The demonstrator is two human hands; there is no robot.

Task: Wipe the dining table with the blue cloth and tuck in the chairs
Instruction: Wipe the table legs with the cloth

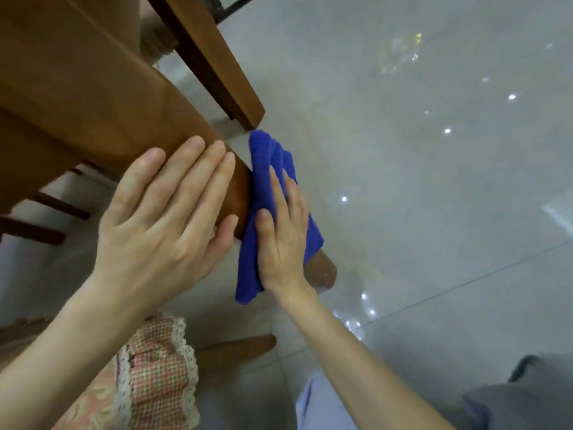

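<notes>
Two hands on one wooden chair back (93, 97): left hand (164, 218) spread flat, holding nothing; right hand (283, 234) flat, pressing the one blue cloth (263, 169) against its edge.

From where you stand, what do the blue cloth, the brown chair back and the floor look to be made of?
Blue cloth: soft, fuzzy fabric, probably microfibre or terry; it drapes in folds. Chair back: seemingly wood, smooth brown satin finish with faint grain. Floor: likely glazed tile, glossy; it mirrors lights and shows grout lines.
</notes>
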